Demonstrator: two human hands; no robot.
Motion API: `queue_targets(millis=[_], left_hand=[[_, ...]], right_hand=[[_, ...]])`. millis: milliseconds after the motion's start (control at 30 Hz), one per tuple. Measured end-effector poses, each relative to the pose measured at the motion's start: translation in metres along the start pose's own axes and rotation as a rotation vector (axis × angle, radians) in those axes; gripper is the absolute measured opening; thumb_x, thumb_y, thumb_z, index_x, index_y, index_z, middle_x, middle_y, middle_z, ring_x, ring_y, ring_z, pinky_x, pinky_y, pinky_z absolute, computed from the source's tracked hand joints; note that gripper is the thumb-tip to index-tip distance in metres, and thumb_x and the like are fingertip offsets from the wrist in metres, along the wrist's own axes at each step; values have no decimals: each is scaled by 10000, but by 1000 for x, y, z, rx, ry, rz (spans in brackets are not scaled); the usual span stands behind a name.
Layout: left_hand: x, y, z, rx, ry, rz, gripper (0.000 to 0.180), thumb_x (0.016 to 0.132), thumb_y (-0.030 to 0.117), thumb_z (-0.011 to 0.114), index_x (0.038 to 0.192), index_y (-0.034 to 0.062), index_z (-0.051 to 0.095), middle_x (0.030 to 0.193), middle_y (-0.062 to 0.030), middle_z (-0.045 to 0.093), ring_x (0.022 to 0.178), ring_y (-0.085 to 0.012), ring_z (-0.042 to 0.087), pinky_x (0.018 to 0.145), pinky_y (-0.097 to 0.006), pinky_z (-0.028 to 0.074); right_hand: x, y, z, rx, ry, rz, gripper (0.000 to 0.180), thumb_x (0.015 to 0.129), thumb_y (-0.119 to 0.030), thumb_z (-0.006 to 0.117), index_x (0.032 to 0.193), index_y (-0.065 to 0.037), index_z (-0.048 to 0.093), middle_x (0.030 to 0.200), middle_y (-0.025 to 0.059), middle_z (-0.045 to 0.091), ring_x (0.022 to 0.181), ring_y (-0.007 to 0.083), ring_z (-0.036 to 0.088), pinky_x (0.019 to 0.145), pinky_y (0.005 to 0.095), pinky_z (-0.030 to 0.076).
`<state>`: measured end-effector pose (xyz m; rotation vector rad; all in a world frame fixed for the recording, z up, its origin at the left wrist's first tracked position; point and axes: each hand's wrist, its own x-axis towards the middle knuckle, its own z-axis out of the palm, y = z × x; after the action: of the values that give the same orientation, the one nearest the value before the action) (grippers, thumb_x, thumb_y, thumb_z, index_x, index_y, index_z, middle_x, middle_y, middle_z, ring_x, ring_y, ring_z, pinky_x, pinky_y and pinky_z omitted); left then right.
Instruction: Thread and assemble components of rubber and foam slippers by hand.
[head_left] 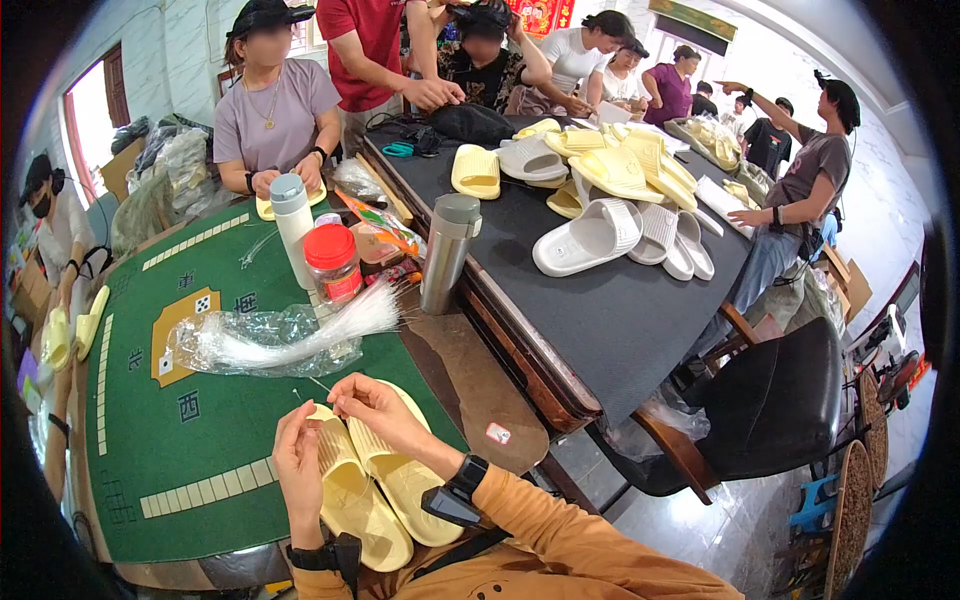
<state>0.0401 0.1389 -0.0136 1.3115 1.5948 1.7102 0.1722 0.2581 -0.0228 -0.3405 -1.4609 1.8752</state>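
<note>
A pair of pale yellow slide slippers (405, 484) lies side by side at the green table's near edge, toes pointing away from me. Over the left slipper, my left hand (298, 466) is closed in a pinch, with a tiny pale tip sticking up from its fingers. My right hand (388, 412) pinches a thin plastic strand (319, 384) above the slippers' toe ends. Whether both hands hold the same strand is too fine to tell. Just beyond lies a bundle of white plastic strands (345, 318), partly inside a clear plastic bag (215, 345).
On the green table (225, 420) stand a white bottle (292, 225), a red-lidded jar (333, 262) and a steel tumbler (450, 255). The dark table (620, 330) on the right carries piled slippers (590, 240). A black chair (775, 410) stands beside it. Several people work around both tables.
</note>
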Motion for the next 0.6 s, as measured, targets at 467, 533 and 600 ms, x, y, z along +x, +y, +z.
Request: queue_targets(millis=[467,533,600], left_hand=[[0,1,0,1,6,0,314,984,-21,476,1268,-9,612,1173,-63,577,1012,-144,598,908,-261,473],[0,1,0,3,5,-7,313,985,-21,477,1267,-9,612,1174,-62,576,1014,-144,597,910,-262,473],[-1,2,0,5,3,-7,312,985,-20,477,1267,-10,612,1173,-62,577,1013,-144,597,911,-262,472]], right_hand=[[0,0,-1,-12,-6,17,118,1016,-132,562,1079,-34,583,990,-12,591,897,61,556,838,225,467],[0,0,-1,-5,-3,24,118,1017,-130,560,1079,-33,582,992,-10,593,897,62,557,838,228,468],[0,0,-2,-14,-7,16,118,1017,-131,560,1079,-33,582,993,-9,593,899,63,558,839,228,468]])
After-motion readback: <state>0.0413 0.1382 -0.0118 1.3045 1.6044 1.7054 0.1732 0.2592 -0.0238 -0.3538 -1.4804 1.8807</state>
